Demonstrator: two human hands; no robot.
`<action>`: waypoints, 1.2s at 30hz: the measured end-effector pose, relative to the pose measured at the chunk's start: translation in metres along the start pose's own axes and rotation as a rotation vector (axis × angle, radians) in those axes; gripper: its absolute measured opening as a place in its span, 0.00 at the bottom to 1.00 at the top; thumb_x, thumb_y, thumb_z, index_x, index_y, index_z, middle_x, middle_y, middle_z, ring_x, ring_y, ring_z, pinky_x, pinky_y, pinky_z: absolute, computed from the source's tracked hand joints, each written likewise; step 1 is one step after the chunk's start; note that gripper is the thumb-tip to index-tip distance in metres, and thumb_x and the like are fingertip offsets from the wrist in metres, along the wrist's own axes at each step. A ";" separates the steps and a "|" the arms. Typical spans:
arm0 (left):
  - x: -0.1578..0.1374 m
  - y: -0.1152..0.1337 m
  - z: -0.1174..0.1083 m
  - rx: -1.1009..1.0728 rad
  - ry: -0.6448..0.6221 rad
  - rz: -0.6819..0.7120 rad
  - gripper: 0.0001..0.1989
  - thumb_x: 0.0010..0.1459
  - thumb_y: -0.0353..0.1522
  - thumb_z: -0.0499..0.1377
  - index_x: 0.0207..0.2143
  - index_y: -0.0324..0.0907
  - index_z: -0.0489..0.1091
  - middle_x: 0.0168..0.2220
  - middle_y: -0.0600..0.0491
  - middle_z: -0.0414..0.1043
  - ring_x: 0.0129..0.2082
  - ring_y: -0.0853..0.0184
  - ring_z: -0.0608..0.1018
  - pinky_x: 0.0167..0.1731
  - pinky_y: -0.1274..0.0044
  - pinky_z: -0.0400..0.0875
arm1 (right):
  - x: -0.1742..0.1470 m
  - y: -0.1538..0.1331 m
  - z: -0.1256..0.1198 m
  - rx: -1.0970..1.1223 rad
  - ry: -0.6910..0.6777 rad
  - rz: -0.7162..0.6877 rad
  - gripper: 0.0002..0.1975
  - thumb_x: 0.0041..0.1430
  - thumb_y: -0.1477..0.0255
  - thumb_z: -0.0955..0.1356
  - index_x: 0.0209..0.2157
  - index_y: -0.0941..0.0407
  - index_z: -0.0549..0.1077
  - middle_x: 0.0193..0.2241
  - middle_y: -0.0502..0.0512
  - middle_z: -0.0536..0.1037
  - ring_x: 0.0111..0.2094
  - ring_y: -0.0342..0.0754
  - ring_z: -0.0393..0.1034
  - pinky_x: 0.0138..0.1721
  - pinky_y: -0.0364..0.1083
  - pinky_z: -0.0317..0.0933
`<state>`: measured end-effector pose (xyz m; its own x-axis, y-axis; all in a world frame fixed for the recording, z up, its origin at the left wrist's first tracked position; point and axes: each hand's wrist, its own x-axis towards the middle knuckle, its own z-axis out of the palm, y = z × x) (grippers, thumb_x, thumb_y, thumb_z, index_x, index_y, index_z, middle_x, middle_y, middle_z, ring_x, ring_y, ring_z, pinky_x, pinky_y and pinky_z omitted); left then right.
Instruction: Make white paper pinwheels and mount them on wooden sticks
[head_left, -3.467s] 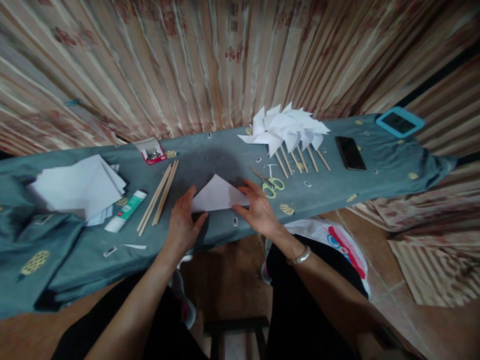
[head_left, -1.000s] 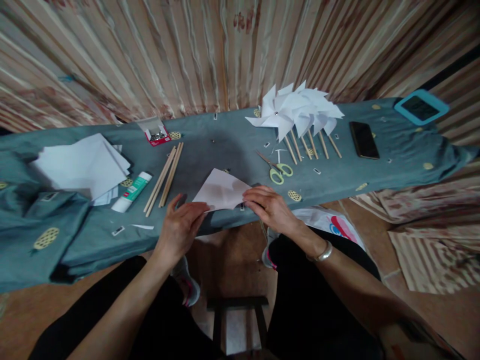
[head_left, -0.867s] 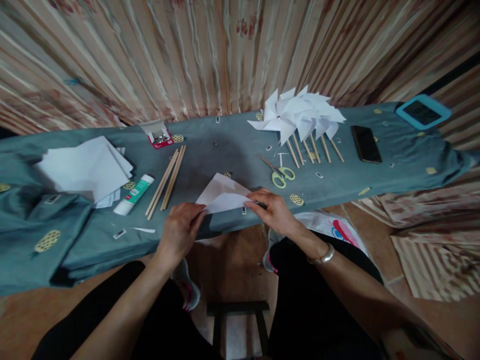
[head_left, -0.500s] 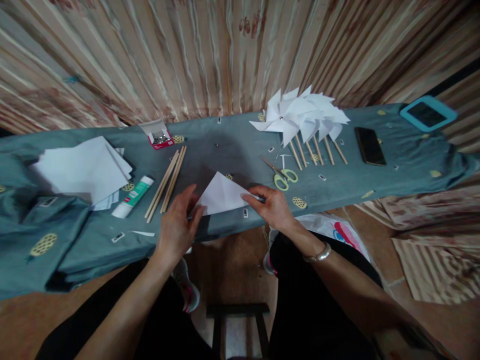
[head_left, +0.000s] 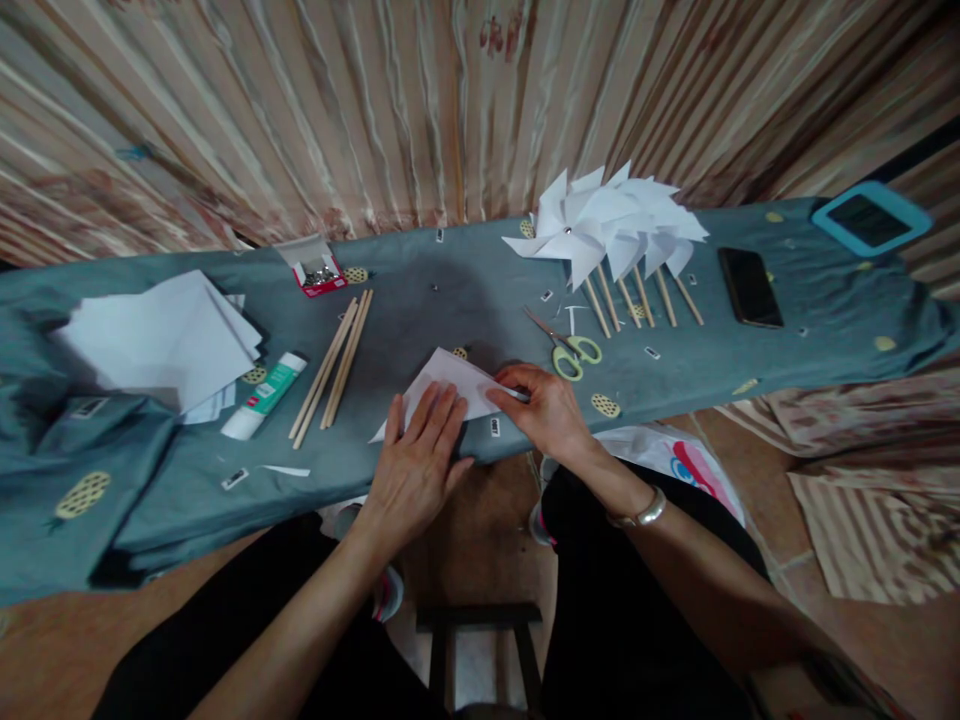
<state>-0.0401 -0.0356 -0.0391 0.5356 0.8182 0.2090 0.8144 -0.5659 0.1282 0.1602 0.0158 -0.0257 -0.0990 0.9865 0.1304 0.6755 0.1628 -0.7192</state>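
Note:
A white sheet of paper, folded into a triangle, lies at the front of the cloth-covered table. My left hand rests flat on its left half with the fingers stretched out. At the paper's right corner, my right hand is closed in a pinch on it. A small dark, thin thing shows by the right fingertips; I cannot make out what it is. Behind my right hand lie scissors with green handles. To the left of my left hand are several wooden sticks.
A stack of white paper, a glue stick and a red box of metal pins sit on the left. Several paper pinwheels lie behind the scissors. A phone and a blue-framed device are at right.
My left hand has moved from the paper's left corner onto its face, and its fingers have flattened out. The right hand stays at the right corner.

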 end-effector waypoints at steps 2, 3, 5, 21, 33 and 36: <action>0.001 -0.002 0.000 0.000 -0.009 -0.003 0.29 0.67 0.41 0.51 0.64 0.35 0.55 0.66 0.41 0.59 0.67 0.51 0.59 0.64 0.51 0.48 | 0.001 0.001 0.000 -0.006 0.008 -0.025 0.04 0.57 0.71 0.71 0.28 0.55 0.77 0.37 0.55 0.81 0.40 0.50 0.76 0.45 0.48 0.66; 0.001 -0.002 0.000 -0.001 -0.010 -0.003 0.29 0.67 0.41 0.50 0.65 0.35 0.55 0.66 0.41 0.58 0.67 0.51 0.58 0.64 0.51 0.47 | 0.001 0.002 0.001 -0.007 0.011 -0.027 0.04 0.57 0.72 0.71 0.28 0.55 0.76 0.37 0.55 0.81 0.41 0.50 0.76 0.46 0.48 0.66; 0.001 -0.002 0.000 0.000 -0.009 -0.004 0.29 0.67 0.41 0.50 0.65 0.35 0.55 0.66 0.41 0.58 0.67 0.51 0.58 0.64 0.51 0.47 | 0.002 0.002 0.001 -0.006 0.008 -0.025 0.04 0.56 0.72 0.71 0.28 0.55 0.76 0.37 0.55 0.81 0.40 0.50 0.76 0.46 0.48 0.66; 0.007 -0.002 0.002 0.016 -0.034 -0.027 0.30 0.67 0.43 0.49 0.65 0.35 0.55 0.66 0.41 0.58 0.67 0.51 0.57 0.65 0.51 0.45 | 0.007 0.002 0.002 -0.025 -0.008 0.002 0.05 0.57 0.75 0.71 0.27 0.56 0.75 0.34 0.55 0.80 0.37 0.49 0.76 0.42 0.47 0.65; 0.007 -0.003 0.004 -0.002 -0.039 -0.026 0.30 0.66 0.43 0.50 0.65 0.36 0.54 0.66 0.40 0.58 0.67 0.50 0.58 0.64 0.50 0.45 | 0.007 0.002 0.002 -0.049 -0.014 -0.006 0.05 0.57 0.73 0.70 0.27 0.55 0.74 0.35 0.55 0.80 0.37 0.50 0.75 0.42 0.47 0.66; 0.007 -0.002 0.004 -0.010 -0.036 -0.028 0.30 0.66 0.43 0.51 0.65 0.37 0.54 0.66 0.40 0.59 0.67 0.50 0.58 0.64 0.50 0.45 | 0.005 0.003 0.001 -0.081 -0.013 -0.027 0.05 0.59 0.72 0.69 0.28 0.55 0.74 0.35 0.55 0.80 0.38 0.50 0.75 0.43 0.48 0.66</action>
<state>-0.0371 -0.0279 -0.0415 0.5205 0.8368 0.1699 0.8271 -0.5435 0.1430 0.1603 0.0216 -0.0278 -0.1270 0.9819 0.1401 0.7290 0.1882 -0.6582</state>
